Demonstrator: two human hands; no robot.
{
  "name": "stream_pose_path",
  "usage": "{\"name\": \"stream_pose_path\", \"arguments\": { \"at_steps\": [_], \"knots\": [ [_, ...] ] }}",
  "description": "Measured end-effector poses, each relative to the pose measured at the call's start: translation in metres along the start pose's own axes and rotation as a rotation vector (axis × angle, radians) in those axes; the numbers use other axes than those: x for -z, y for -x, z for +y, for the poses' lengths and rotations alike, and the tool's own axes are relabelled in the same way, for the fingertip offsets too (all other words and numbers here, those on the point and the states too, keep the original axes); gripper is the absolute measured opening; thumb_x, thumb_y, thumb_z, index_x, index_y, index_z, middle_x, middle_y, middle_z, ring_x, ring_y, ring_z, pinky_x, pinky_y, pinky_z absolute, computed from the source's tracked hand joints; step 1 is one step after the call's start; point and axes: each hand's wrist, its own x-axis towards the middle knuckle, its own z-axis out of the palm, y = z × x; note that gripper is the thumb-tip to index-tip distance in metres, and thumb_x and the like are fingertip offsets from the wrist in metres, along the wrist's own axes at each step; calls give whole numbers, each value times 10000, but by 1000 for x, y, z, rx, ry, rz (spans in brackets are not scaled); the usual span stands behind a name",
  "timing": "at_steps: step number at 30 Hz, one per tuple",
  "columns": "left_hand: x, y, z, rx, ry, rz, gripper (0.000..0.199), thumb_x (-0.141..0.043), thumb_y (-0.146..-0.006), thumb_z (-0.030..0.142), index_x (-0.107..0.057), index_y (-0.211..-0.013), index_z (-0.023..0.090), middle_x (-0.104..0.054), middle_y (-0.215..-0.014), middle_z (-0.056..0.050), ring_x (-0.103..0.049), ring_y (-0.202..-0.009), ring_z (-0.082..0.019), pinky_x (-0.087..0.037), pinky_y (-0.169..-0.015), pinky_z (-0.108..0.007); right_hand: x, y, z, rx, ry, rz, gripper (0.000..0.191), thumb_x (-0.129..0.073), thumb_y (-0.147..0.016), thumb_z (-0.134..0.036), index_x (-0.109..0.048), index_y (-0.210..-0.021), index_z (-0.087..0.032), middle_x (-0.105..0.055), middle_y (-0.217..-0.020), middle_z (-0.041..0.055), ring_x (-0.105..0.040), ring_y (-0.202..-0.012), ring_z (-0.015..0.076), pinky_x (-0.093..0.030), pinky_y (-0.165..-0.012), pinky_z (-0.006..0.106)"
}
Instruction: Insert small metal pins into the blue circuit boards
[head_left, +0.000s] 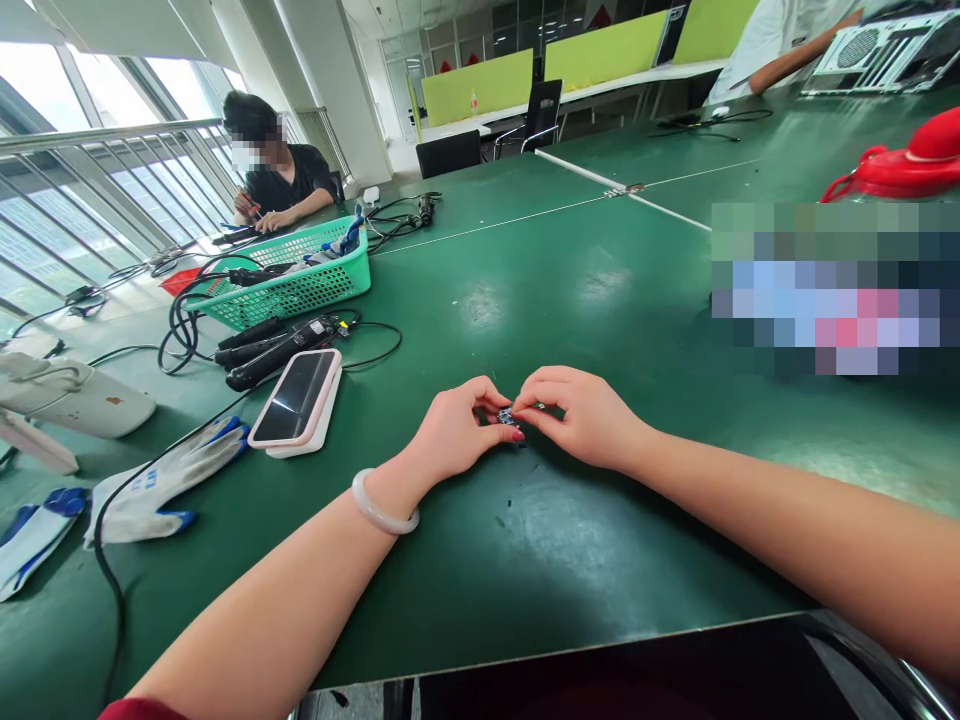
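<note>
A small dark piece with silvery-white marks (506,416) is pinched between the thumb and fingers of my left hand (459,425), low over the green table. It is too small for me to tell its kind. My right hand (589,415) meets it from the other side, with thumb and forefinger closed at its edge. A tiny light spot shows by the right fingers, and I cannot make out what it is. The fingers partly hide the piece. A few dark specks lie on the table (457,590) just below my hands.
Left of my hands lie a phone (296,400) on a white box, black handheld devices (281,350) with cables, and work gloves (161,485). Beyond stands a green basket (300,290). A red-lidded container (907,165) is at right. Two people sit across the table.
</note>
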Motion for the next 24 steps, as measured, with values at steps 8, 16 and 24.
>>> {"name": "stream_pose_path", "arguments": {
  "at_steps": [8, 16, 24],
  "knots": [
    [3, -2, -3, 30, -114, 82, 279, -759, -616, 340, -587, -780, 194, -638, -719, 22, -564, -665, -123, -442, -652, -266, 0, -1, 1, -148, 46, -25, 123, -578, -827, -194, -686, -769, -208, -661, -801, 15, -596, -731, 143, -452, -675, 273],
    [5, -4, -7, 92, -218, 161, 242, -739, -627, 324, -579, -761, 202, -653, -733, 10, -596, -697, -146, -454, -660, -281, -10, -3, 2, -166, 182, -253, 149, -557, -860, -241, -655, -757, -195, -628, -801, 23, -582, -770, 158, -427, -697, 279],
    [4, -1, -1, 64, -161, 82, 250, -750, -617, 308, -571, -752, 199, -646, -719, 23, -572, -658, -127, -455, -647, -268, -11, -1, 5, -48, 285, -178, 173, -435, -899, -156, -590, -823, -175, -580, -845, 36, -534, -728, 140, -405, -663, 259]
  ]
}}
